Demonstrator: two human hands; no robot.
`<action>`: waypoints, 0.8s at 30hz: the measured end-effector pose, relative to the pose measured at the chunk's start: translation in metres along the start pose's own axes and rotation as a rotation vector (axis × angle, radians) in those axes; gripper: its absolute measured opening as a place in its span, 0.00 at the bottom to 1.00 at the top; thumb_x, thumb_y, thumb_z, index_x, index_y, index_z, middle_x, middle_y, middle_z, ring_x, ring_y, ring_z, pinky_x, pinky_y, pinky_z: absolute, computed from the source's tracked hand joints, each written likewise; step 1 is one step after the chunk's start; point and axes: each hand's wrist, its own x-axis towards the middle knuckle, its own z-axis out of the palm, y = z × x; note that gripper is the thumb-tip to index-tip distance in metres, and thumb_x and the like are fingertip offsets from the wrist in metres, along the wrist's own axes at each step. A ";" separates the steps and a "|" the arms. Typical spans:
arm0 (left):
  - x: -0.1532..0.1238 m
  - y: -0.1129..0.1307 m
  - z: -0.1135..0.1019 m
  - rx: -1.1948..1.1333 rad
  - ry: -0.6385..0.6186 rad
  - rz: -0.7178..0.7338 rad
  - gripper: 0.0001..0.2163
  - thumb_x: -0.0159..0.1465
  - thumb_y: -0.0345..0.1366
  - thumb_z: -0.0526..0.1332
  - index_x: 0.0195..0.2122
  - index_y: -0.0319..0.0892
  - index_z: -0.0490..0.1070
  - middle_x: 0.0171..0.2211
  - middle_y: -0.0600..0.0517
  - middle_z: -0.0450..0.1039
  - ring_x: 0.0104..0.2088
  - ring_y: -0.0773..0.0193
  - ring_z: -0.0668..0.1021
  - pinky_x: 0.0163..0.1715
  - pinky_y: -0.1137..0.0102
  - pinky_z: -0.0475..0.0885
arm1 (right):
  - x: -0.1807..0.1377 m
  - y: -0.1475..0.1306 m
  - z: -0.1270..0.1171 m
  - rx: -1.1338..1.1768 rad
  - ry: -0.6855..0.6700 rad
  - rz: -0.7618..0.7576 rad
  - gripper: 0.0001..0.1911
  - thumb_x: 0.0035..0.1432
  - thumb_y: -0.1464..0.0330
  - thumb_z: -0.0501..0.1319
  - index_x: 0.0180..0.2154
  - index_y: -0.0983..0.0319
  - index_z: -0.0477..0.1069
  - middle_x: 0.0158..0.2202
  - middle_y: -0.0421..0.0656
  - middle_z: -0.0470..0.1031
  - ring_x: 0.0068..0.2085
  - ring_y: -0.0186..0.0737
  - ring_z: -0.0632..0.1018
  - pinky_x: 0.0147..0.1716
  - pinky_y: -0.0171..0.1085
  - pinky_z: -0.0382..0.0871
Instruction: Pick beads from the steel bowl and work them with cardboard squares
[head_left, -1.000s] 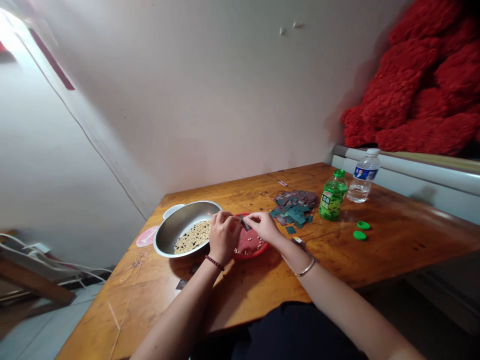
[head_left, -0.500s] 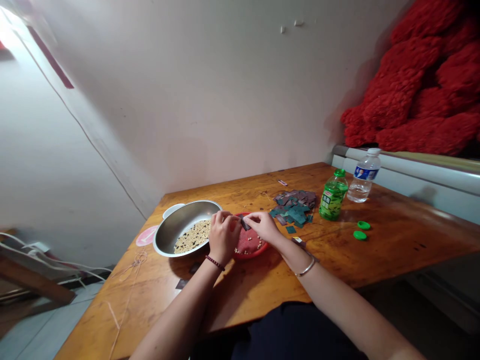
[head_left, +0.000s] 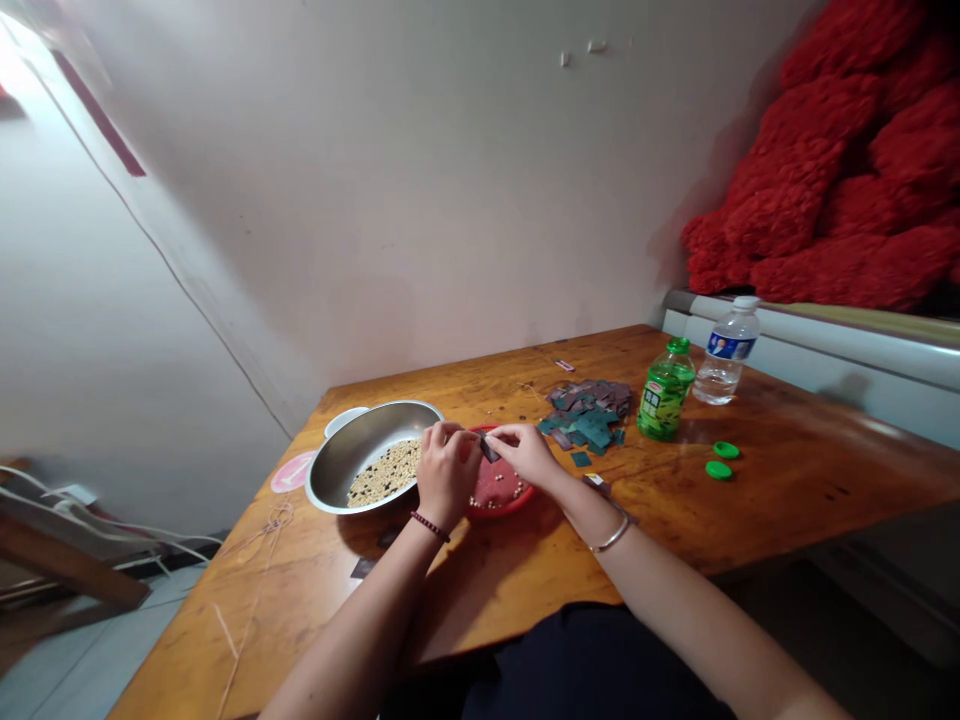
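Two hands, nearly closed, pinching dark piece

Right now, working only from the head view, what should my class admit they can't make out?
All in the head view:
White dish: mostly hidden behind the bowl.
Red tray: left part hidden by the left hand.
Dark square: partly covered by the right hand; whether the left grips it is too small to tell.
Red pile: cut off by the right and top edges.
Green bottle: fine print too small.
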 end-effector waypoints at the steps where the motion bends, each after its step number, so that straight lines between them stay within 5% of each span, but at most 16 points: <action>1: 0.000 0.000 0.000 0.000 0.005 -0.009 0.06 0.60 0.39 0.59 0.32 0.45 0.74 0.38 0.49 0.68 0.42 0.59 0.68 0.41 0.67 0.67 | 0.000 0.000 0.000 0.004 0.000 -0.001 0.12 0.53 0.64 0.59 0.30 0.66 0.76 0.28 0.46 0.78 0.29 0.39 0.77 0.32 0.36 0.70; 24: 0.000 -0.002 0.003 -0.010 -0.005 -0.007 0.06 0.60 0.38 0.59 0.33 0.45 0.74 0.38 0.49 0.68 0.42 0.59 0.68 0.40 0.66 0.67 | 0.000 0.004 0.001 -0.011 -0.033 -0.009 0.12 0.53 0.66 0.58 0.33 0.66 0.78 0.31 0.46 0.79 0.31 0.40 0.78 0.33 0.37 0.71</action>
